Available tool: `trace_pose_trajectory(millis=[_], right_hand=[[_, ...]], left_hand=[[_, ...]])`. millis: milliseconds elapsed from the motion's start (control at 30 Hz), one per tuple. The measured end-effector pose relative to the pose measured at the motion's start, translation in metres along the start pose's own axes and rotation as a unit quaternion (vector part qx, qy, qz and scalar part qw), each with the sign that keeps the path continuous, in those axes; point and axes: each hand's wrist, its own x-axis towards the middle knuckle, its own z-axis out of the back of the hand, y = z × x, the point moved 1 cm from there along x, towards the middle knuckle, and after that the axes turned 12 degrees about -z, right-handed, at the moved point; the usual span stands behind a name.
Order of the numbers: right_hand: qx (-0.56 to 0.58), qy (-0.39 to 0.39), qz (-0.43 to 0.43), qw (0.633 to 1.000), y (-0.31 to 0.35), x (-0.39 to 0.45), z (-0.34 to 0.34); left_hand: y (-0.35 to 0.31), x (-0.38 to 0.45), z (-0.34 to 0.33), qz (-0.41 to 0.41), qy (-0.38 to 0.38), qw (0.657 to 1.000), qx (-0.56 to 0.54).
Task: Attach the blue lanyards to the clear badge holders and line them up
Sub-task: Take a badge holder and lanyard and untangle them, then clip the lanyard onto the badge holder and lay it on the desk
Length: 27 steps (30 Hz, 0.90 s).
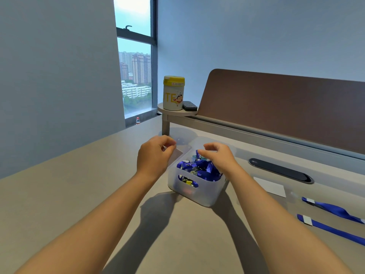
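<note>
A translucent white bin sits mid-table, filled with tangled blue lanyards and metal clips. My left hand hovers at the bin's far left corner, fingers pinched on a clear badge holder. My right hand is over the bin with its fingertips closed on a blue lanyard strap. At the right, two blue lanyards lie side by side on the table, beside a clear badge holder.
A dark oval cable slot lies behind the bin. A brown divider panel runs along the table's back edge. A small round shelf holds a yellow-lidded canister and a dark case.
</note>
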Motion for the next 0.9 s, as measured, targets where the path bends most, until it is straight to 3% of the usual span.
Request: trace_pose_trajectory(millis=[333, 567, 767, 900], right_hand=[[0.026, -0.106, 0.018, 0.994, -0.037, -0.103, 0.079], [-0.057, -0.163, -0.107, 0.979, -0.134, -0.203, 0.148], [-0.145, -0.201, -0.259, 0.934, -0.211, -0.253, 0.210], [-0.159, -0.226, -0.268, 0.923, -0.242, -0.253, 0.233]], left_hand=[[-0.076, -0.046, -0.013, -0.085, 0.028, 0.993, -0.076], [-0.156, -0.126, -0.072, -0.154, 0.137, 0.967, -0.152], [-0.222, -0.165, -0.128, -0.198, 0.219, 0.941, -0.163], [-0.248, -0.168, -0.157, -0.193, 0.230, 0.936, -0.185]])
